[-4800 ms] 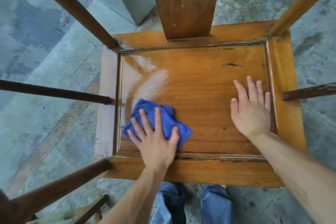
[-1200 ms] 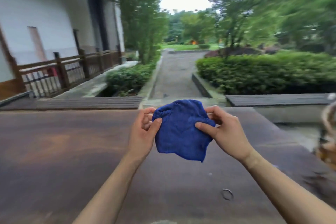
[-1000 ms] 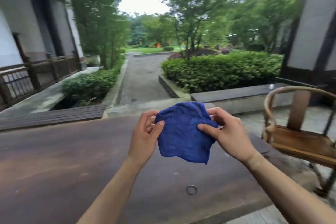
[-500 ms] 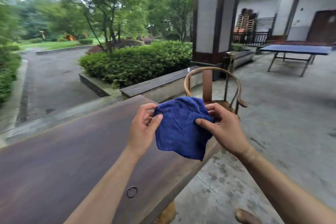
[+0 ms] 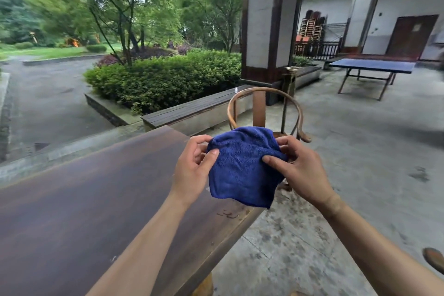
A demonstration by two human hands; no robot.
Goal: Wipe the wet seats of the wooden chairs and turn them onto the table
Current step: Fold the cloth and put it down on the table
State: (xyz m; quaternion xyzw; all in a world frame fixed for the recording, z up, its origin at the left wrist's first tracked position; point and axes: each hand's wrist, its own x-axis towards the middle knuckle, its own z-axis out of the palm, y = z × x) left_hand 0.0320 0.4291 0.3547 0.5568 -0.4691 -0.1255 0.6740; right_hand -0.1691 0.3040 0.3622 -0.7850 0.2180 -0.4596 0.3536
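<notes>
Both grips grasp a blue cloth [image 5: 242, 166]: the left hand [image 5: 192, 170] pinches its left edge between thumb and fingers, and the right hand [image 5: 300, 170] pinches its right edge. Cloth hangs in the air above the near right corner of the dark wooden counter [image 5: 84, 199], not touching it. Beyond the cloth, just past the counter's right end, a wooden chair [image 5: 262, 106] with a curved back rail stands upright on the concrete floor [image 5: 360, 175].

two bare forearms, no sleeves, watch or rings; left hand [image 5: 192, 170] and right hand [image 5: 302, 173] ungloved.
</notes>
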